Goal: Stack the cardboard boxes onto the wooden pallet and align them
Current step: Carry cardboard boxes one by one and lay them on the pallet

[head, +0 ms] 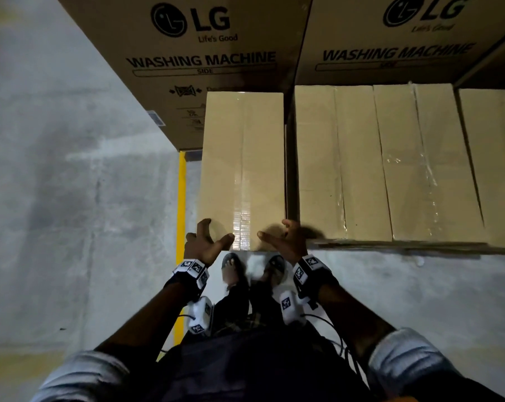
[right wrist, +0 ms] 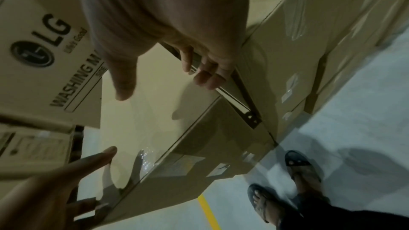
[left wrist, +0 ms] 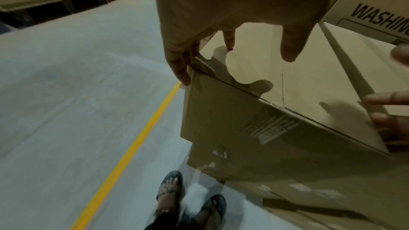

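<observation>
Your left hand [head: 204, 242] sits at the near left corner of the plain cardboard box [head: 242, 169], fingers [left wrist: 179, 69] spread and loosely bent, one fingertip down on that corner edge, the thumb out over the top panel. Nothing is pinched there: the grip is spread, not clamped.

Your right hand [head: 289, 237] is at the near right corner of the same box, fingers [right wrist: 208, 78] fanned wide, thumb stretched across the top, the other fingertips dipping at the dark gap beside the box (it is blurred in the head view, so I cannot tell whether they actually touch the edge). Its grip is spread as well, holding nothing.

The box lies flat, long side running away from you, a strip of clear tape [head: 241, 224] down its middle seam. It rests on another carton [left wrist: 221, 163] below it, its near face overhanging a little in the left wrist view. Just to its right, across a narrow gap, sits a row of taped cartons [head: 390, 163] at roughly the same height. Behind them stand two tall washing machine boxes [head: 199, 62].

A yellow line [head: 181, 204] runs along the grey concrete floor [head: 71, 169] at the stack's left edge, and your sandalled feet [head: 252, 271] stand right at its near side.
</observation>
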`<state>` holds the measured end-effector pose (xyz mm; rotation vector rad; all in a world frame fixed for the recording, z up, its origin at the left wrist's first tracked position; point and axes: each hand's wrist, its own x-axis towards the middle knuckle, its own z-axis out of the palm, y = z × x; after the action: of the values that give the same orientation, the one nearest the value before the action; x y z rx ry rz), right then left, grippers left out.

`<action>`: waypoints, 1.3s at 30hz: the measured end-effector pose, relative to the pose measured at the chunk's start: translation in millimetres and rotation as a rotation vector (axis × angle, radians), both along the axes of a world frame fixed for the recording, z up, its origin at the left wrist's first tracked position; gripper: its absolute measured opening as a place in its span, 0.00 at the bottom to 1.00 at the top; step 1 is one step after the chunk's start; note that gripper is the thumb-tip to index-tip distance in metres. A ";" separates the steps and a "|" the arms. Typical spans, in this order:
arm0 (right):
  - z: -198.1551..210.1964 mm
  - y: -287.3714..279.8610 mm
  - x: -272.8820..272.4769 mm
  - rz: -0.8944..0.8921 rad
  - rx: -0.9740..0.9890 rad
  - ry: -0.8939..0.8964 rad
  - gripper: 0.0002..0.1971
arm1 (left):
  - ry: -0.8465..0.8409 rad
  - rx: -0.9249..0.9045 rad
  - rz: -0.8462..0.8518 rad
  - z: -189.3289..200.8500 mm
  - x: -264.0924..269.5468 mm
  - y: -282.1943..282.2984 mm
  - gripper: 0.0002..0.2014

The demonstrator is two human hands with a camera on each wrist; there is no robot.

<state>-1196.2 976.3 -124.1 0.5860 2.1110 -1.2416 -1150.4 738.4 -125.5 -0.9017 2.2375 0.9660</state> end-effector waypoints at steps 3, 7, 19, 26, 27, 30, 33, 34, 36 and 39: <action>-1.0 0.0 1.8 0.211 0.125 0.056 0.56 | 0.023 -0.031 -0.053 -5.7 9.3 -0.9 0.46; 2.3 -9.2 -16.5 0.450 0.245 0.121 0.55 | 0.050 -0.008 -0.122 -11.7 -3.7 -11.6 0.49; -6.5 -15.3 -63.1 0.574 0.252 0.103 0.63 | 0.050 -0.009 -0.326 -9.6 -56.4 -28.8 0.59; 19.4 -19.0 -61.8 0.475 0.336 0.224 0.61 | 0.187 -0.142 -0.233 18.4 -49.7 -15.9 0.56; 26.4 -20.1 -63.8 0.433 0.297 0.228 0.60 | 0.212 -0.142 -0.204 25.2 -49.7 -15.3 0.56; 48.6 -22.8 -67.9 0.371 0.258 0.278 0.58 | 0.238 -0.138 -0.148 49.3 -47.1 -13.1 0.56; 76.3 -24.3 -66.7 0.402 0.262 0.356 0.58 | 0.268 -0.143 -0.123 78.7 -36.7 -12.6 0.56; 83.4 -24.6 -66.3 0.414 0.254 0.348 0.58 | 0.276 -0.148 -0.114 87.4 -33.4 -12.7 0.57; 98.5 -28.3 -64.7 0.420 0.219 0.339 0.59 | 0.306 -0.181 -0.099 104.6 -26.4 -14.4 0.57; 116.1 -42.1 -62.2 0.445 0.194 0.393 0.61 | 0.361 -0.241 -0.056 127.9 -18.3 -23.2 0.57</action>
<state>-1258.4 934.2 -8.0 -0.0695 2.5231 -0.9574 -1168.7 715.2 2.4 -0.8093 2.7168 0.9036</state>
